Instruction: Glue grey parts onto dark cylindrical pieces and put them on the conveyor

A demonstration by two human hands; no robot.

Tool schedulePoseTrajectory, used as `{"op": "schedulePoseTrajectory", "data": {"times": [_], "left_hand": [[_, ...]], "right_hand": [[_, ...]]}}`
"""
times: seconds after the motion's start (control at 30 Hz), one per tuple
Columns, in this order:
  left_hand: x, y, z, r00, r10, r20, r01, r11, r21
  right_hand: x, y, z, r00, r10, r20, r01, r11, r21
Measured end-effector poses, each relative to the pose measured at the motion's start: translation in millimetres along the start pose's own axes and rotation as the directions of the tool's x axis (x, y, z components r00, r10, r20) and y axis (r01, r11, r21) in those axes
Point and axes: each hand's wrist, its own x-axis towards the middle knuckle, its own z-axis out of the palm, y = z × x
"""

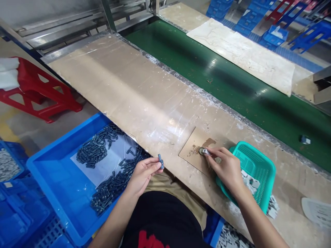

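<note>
My left hand [145, 173] pinches a small dark blue-grey T-shaped part [160, 161] between thumb and fingers, above the table's front edge. In my right hand [224, 164] is a small white part [206, 151], held at a small round dish [201, 151]. That dish rests on a brown cardboard piece [190, 151] with wet stains. Beside my right wrist a green basket [270, 172] holds white parts [249, 182]. Left of my left hand, a blue bin [59, 193] contains many dark parts [108, 193], some lying on a white sheet.
Beyond the worktable [124, 93] runs a green conveyor belt [181, 51] with a small item [305, 139] on it. A red stool [43, 89] stands at the left. More white parts [272, 206] lie beside the basket, near a whitish lid-like piece [317, 210].
</note>
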Motion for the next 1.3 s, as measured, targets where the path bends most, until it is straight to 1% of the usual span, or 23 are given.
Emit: {"op": "schedulePoseTrajectory", "data": {"times": [0.07, 0.1, 0.13, 0.2, 0.27, 0.3, 0.37, 0.47, 0.57, 0.77, 0.9, 0.97, 1.03, 1.1, 1.13, 1.2, 1.23, 1.27, 1.3], "left_hand": [[3, -4, 12.1, 1.000, 0.008, 0.008, -0.008, 1.000, 0.013], [4, -6, 19.3, 1.000, 0.013, 0.011, -0.013, 1.000, 0.020], [5, -8, 27.2, 1.000, 0.016, 0.017, -0.017, 1.000, 0.025], [8, -14, 44.3, 0.999, 0.026, 0.035, -0.027, 0.999, 0.024], [9, -19, 61.2, 0.998, 0.036, 0.057, -0.036, 0.999, 0.002], [8, -21, 68.7, 0.997, 0.039, 0.065, -0.038, 0.999, -0.015], [7, -25, 80.7, 0.996, 0.044, 0.077, -0.040, 0.998, -0.051], [4, -27, 90.0, 0.994, 0.040, 0.097, -0.033, 0.997, -0.065], [2, -28, 93.0, 0.992, 0.052, 0.112, -0.047, 0.998, -0.049], [-2, -24, 94.0, 0.981, 0.143, 0.130, -0.155, 0.984, 0.090], [3, -21, 91.9, 0.971, 0.184, 0.149, -0.208, 0.964, 0.165], [8, -20, 92.5, 0.960, 0.219, 0.175, -0.253, 0.945, 0.207], [14, -19, 94.5, 0.934, 0.270, 0.232, -0.324, 0.916, 0.236], [17, -16, 95.6, 0.906, 0.316, 0.281, -0.387, 0.887, 0.250], [18, -14, 94.4, 0.901, 0.332, 0.281, -0.404, 0.876, 0.262], [17, -6, 85.6, 0.907, 0.359, 0.220, -0.414, 0.854, 0.314], [16, -1, 77.3, 0.909, 0.384, 0.161, -0.417, 0.839, 0.350], [15, 5, 66.3, 0.901, 0.426, 0.086, -0.424, 0.820, 0.385], [14, 12, 52.7, 0.877, 0.481, 0.000, -0.437, 0.796, 0.417]], "right_hand": [[-1, -5, -6, 0.996, 0.095, -0.005, -0.093, 0.987, 0.132], [-2, -9, -10, 0.987, 0.159, 0.018, -0.159, 0.960, 0.230], [-3, -13, -13, 0.972, 0.225, 0.063, -0.233, 0.912, 0.337], [-7, -21, -19, 0.928, 0.324, 0.184, -0.372, 0.769, 0.520], [-11, -29, -23, 0.893, 0.352, 0.280, -0.448, 0.643, 0.621], [-13, -33, -24, 0.887, 0.349, 0.303, -0.460, 0.607, 0.648], [-17, -39, -25, 0.887, 0.338, 0.316, -0.460, 0.579, 0.673], [-19, -46, -25, 0.892, 0.341, 0.296, -0.449, 0.599, 0.664], [-19, -52, -25, 0.898, 0.323, 0.298, -0.439, 0.628, 0.642], [-23, -58, -22, 0.905, 0.280, 0.320, -0.423, 0.661, 0.620], [-24, -59, -15, 0.916, 0.283, 0.285, -0.401, 0.678, 0.616], [-20, -59, -10, 0.920, 0.295, 0.258, -0.392, 0.678, 0.622], [-12, -55, -7, 0.924, 0.292, 0.248, -0.383, 0.680, 0.626], [2, -45, -7, 0.930, 0.286, 0.232, -0.367, 0.698, 0.614], [12, -36, -9, 0.932, 0.296, 0.209, -0.361, 0.712, 0.602], [35, -10, -19, 0.923, 0.370, 0.106, -0.360, 0.732, 0.579], [48, 6, -27, 0.903, 0.430, 0.026, -0.366, 0.733, 0.573], [61, 24, -37, 0.866, 0.495, -0.066, -0.371, 0.727, 0.578], [74, 42, -47, 0.816, 0.557, -0.157, -0.376, 0.716, 0.588]]}}
